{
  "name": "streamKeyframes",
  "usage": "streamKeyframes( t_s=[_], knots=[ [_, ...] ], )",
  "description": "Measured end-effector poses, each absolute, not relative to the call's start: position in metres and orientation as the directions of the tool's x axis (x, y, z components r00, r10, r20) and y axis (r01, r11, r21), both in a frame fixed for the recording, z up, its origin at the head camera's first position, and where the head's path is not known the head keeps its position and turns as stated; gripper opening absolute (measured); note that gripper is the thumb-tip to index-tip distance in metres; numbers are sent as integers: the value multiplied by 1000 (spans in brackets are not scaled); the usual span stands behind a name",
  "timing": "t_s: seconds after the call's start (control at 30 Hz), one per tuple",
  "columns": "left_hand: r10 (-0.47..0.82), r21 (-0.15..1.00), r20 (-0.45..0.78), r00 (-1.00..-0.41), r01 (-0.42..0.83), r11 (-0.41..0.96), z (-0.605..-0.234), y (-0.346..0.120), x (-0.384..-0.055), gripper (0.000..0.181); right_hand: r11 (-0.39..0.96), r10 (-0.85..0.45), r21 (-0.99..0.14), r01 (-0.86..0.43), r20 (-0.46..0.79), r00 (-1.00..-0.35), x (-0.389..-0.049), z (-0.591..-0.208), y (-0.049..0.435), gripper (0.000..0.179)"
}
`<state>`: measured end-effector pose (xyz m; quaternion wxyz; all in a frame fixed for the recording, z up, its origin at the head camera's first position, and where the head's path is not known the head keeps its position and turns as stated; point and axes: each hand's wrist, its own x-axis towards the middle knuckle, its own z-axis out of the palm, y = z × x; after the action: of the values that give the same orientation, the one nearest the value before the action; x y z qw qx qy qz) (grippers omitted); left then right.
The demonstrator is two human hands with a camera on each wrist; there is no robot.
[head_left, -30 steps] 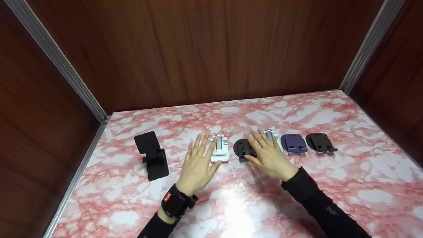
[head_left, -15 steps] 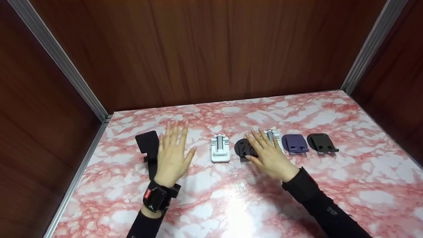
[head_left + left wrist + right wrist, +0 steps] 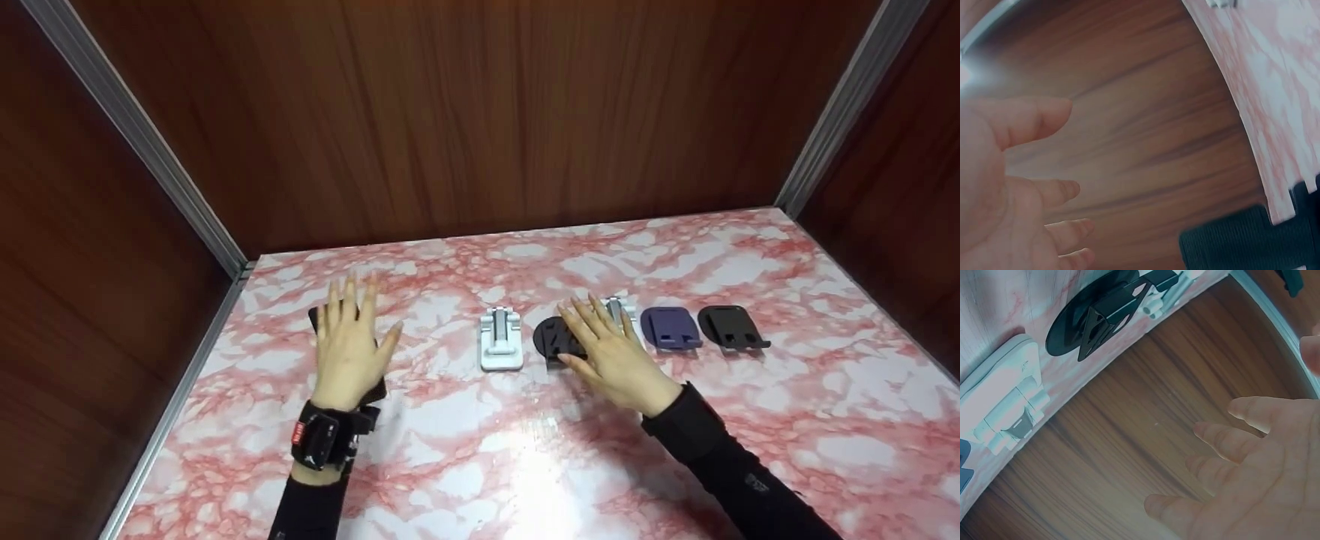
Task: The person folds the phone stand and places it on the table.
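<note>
My left hand (image 3: 349, 364) is held flat over a black folding phone stand (image 3: 378, 391), covering most of it in the head view. Its fingers are straight and somewhat spread, and the left wrist view shows the palm (image 3: 994, 197) holding nothing, with the black stand (image 3: 1241, 242) at lower right. My right hand (image 3: 619, 364), also flat with straight fingers, hovers over a round-based black phone stand (image 3: 551, 339) and a white phone stand (image 3: 618, 307), hiding part of both. In the right wrist view these stands lie beyond the bare right palm (image 3: 1275, 472).
Another white phone stand (image 3: 500, 351) lies between the hands. To the right lie a purple phone stand (image 3: 671, 328) and a dark phone stand (image 3: 730, 327). The marbled table (image 3: 450, 465) is bounded by wood-grain panels (image 3: 487, 120) at the back and both sides.
My left hand has moved left, from beside the middle white phone stand to over the black folding phone stand. The right hand has stayed in place, as have the stands.
</note>
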<state>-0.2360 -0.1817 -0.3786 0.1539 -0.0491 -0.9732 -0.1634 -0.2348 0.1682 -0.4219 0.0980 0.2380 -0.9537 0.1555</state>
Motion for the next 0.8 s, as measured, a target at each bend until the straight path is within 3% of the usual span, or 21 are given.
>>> streamKeyframes(
  t_s=[0.8],
  knots=[
    [-38,493,181,-983,57,868,-391,-245,-257,74,837,-428,-247,-488,261,-865,-234,-421,170,65]
  ],
)
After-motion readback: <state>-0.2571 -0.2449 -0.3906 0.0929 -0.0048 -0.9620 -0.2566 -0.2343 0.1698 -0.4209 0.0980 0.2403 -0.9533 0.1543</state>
